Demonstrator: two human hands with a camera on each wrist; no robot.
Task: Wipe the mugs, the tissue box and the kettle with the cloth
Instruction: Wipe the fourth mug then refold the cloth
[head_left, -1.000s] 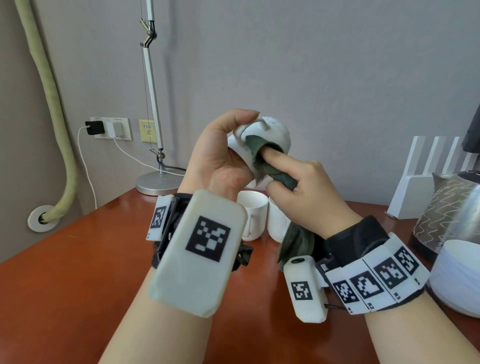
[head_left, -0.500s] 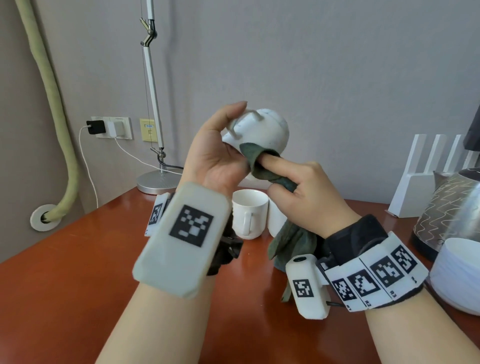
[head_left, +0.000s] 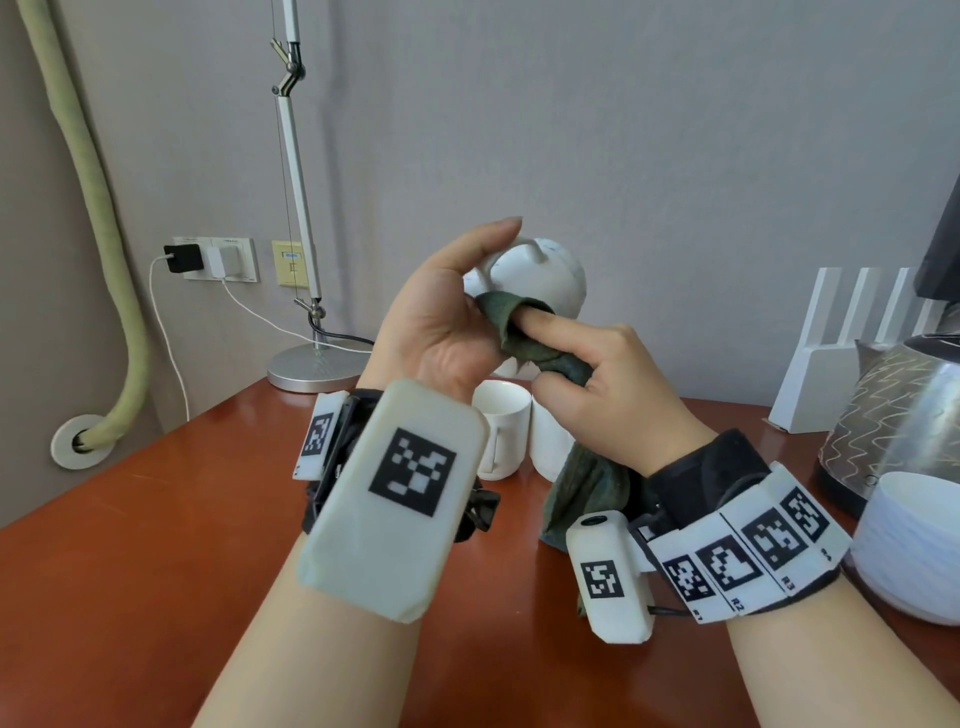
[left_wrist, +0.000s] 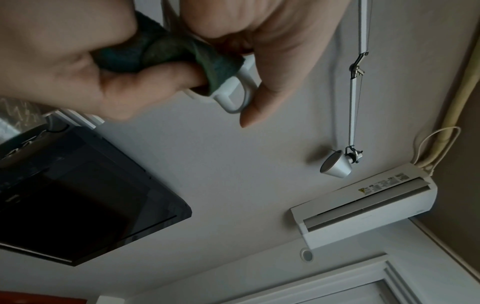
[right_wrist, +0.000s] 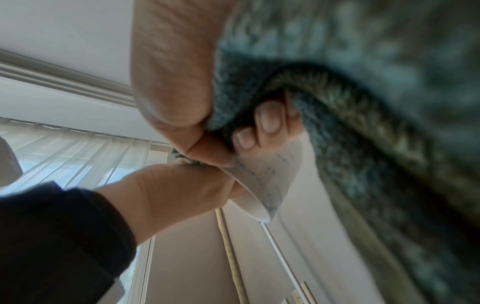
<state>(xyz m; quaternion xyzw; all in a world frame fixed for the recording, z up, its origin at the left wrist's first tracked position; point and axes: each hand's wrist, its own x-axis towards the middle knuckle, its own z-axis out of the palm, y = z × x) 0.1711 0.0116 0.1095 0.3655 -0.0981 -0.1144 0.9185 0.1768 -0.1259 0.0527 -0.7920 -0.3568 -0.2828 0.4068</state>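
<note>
My left hand (head_left: 441, 332) holds a white mug (head_left: 545, 278) up in the air, tilted, with its handle (left_wrist: 237, 96) at the top. My right hand (head_left: 602, 400) grips a dark green cloth (head_left: 524, 338); its index finger pushes a fold of the cloth into the mug's mouth. The rest of the cloth hangs below that wrist and fills the right wrist view (right_wrist: 363, 102). Two more white mugs (head_left: 501, 434) stand on the table behind my hands. A patterned steel kettle (head_left: 904, 421) stands at the right. No tissue box is in view.
The red-brown table (head_left: 156, 545) runs from the wall to me. A desk lamp base (head_left: 311, 366) sits at the back left, a white slotted rack (head_left: 836, 353) at the back right. A white round container (head_left: 914, 540) stands at the right edge.
The mug has turned in my left hand, so the handle now shows on top. My right index finger has shifted with the cloth inside the mouth. Both hands sit slightly lower.
</note>
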